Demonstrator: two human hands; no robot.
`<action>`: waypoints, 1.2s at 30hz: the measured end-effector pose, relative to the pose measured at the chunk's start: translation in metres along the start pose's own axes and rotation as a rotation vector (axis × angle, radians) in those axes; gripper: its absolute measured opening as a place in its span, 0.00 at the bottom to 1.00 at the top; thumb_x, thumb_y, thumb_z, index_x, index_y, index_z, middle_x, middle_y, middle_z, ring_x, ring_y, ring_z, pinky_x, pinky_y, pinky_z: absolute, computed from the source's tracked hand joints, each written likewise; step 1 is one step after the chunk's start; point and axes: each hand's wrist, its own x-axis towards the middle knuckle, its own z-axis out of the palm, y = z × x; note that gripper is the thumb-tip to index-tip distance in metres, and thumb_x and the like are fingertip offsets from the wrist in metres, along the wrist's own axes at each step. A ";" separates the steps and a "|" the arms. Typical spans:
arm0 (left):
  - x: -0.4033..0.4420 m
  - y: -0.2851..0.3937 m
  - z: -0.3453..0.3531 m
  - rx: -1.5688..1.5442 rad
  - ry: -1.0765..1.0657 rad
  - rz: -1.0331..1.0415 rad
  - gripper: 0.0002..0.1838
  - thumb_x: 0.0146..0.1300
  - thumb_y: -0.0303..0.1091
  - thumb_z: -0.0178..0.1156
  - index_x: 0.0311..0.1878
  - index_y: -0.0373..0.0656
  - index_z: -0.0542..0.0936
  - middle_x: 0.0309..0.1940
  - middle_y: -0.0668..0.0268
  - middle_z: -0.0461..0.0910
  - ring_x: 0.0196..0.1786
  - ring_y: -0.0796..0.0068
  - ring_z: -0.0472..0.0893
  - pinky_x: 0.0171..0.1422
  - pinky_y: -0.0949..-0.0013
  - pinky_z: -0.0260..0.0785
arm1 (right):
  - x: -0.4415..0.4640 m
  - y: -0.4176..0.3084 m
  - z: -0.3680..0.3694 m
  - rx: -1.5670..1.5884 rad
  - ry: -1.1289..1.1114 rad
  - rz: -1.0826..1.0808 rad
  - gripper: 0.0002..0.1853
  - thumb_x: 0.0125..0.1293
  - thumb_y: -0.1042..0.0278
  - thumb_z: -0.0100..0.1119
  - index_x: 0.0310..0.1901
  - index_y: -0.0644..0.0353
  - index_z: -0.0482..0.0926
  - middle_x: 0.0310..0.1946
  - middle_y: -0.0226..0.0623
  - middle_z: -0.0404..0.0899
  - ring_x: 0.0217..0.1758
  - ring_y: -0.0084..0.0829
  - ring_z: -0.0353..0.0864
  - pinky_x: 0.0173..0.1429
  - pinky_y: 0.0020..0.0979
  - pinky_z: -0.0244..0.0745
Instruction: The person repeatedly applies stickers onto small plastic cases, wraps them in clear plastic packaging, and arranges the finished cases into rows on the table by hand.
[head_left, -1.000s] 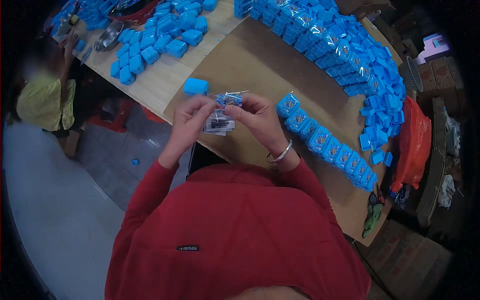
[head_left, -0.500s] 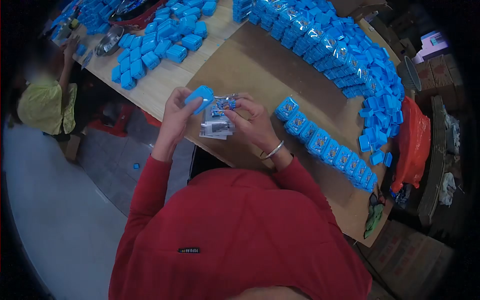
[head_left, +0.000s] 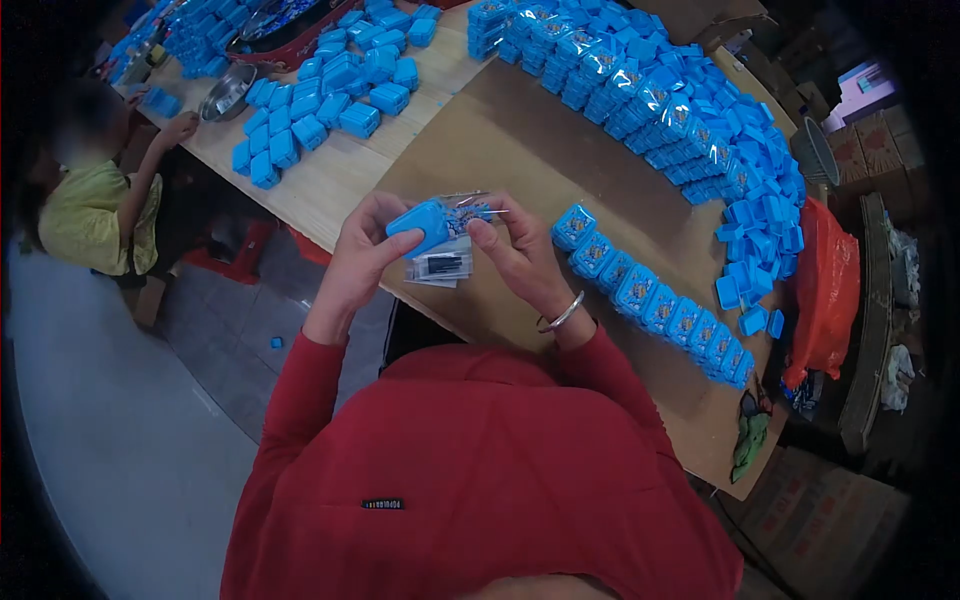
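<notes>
My left hand [head_left: 362,252] grips a small blue plastic box [head_left: 420,222], its thumb lying across the near side. Beside it, my right hand [head_left: 522,262] pinches a clear printed plastic bag [head_left: 463,215] by its edge, and the bag meets the right end of the box. How far the box is inside the bag, I cannot tell. Just below both hands lies a small pile of flat clear bags [head_left: 440,267] at the table edge. To the right of my right hand runs a slanting row of bagged blue boxes [head_left: 640,290] with printed fronts.
Stacked bagged boxes [head_left: 610,85] curve along the far side of the brown board [head_left: 470,130], with loose blue trays [head_left: 750,165] behind. Loose closed boxes [head_left: 340,75] and a metal bowl [head_left: 228,92] occupy the left table. A co-worker in yellow [head_left: 95,215] sits at left.
The box in my left hand has moved right and down, up against the bag's edge. My right hand has shifted slightly right. The co-worker's arm has moved along the table edge.
</notes>
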 end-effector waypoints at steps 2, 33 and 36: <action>-0.002 0.003 0.001 0.015 -0.014 0.004 0.16 0.55 0.27 0.68 0.43 0.41 0.72 0.45 0.62 0.78 0.48 0.76 0.77 0.55 0.72 0.69 | 0.001 0.001 0.000 -0.040 0.004 -0.036 0.09 0.68 0.69 0.57 0.46 0.62 0.77 0.41 0.29 0.79 0.46 0.18 0.73 0.50 0.22 0.68; -0.001 0.021 0.091 -0.204 -0.039 0.016 0.30 0.58 0.25 0.65 0.62 0.35 0.63 0.45 0.63 0.74 0.50 0.76 0.76 0.55 0.74 0.70 | -0.014 -0.051 -0.012 -0.776 0.228 -0.391 0.58 0.38 0.63 0.74 0.70 0.65 0.48 0.49 0.42 0.69 0.54 0.39 0.72 0.72 0.51 0.43; -0.003 0.022 0.092 -0.204 -0.046 0.026 0.29 0.58 0.24 0.64 0.62 0.35 0.64 0.45 0.63 0.74 0.50 0.76 0.76 0.56 0.74 0.70 | -0.014 -0.052 -0.014 -0.748 0.232 -0.423 0.57 0.38 0.64 0.75 0.69 0.65 0.48 0.49 0.42 0.69 0.52 0.39 0.72 0.72 0.50 0.44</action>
